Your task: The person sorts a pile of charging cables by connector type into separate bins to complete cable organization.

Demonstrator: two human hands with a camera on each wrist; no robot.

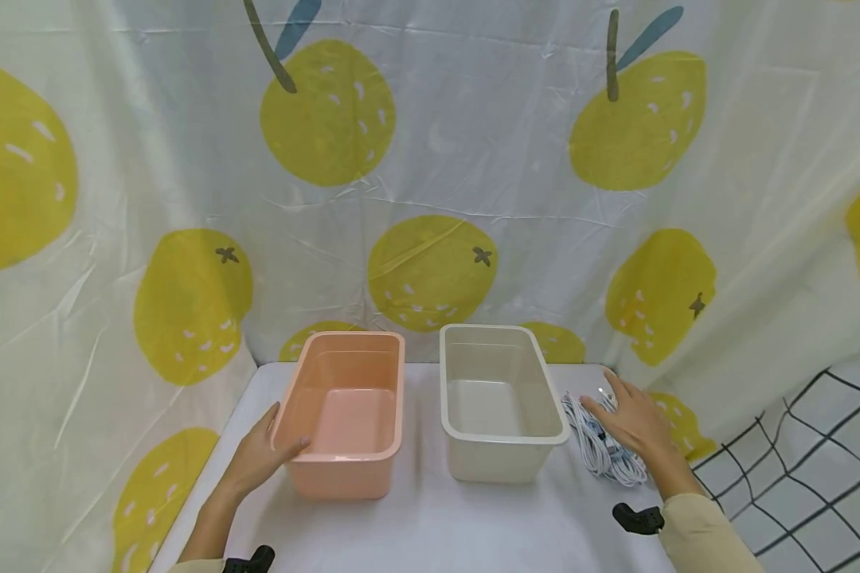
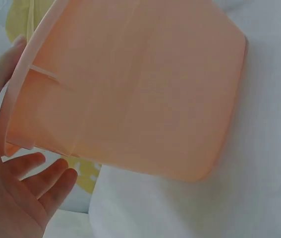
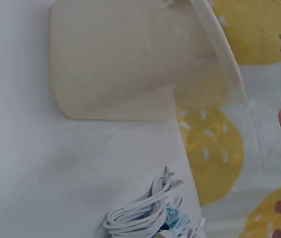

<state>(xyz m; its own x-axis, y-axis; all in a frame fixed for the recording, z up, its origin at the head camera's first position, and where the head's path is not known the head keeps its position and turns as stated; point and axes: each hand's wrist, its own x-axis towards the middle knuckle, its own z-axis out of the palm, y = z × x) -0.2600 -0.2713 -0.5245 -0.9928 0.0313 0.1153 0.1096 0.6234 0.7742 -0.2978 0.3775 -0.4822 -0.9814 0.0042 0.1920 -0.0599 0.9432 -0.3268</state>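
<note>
The left hand (image 1: 263, 454) touches the rim of the peach bin (image 1: 344, 479) at lower centre-left, thumb extended, other fingers relaxed, clasping nothing. The right hand (image 1: 639, 419), fingers spread and unloaded, is at the white cable bundle (image 1: 607, 460), lower right, beside the cream bin (image 1: 498, 461).

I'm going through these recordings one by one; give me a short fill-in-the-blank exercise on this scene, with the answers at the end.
1. In the head view, the cream bin stands to the ____ of the peach bin.
2. Choosing between peach and cream, the left hand touches the ____ bin.
3. The large fruits printed on the curtain are ____ in colour.

Missing words: right; peach; yellow.
</note>
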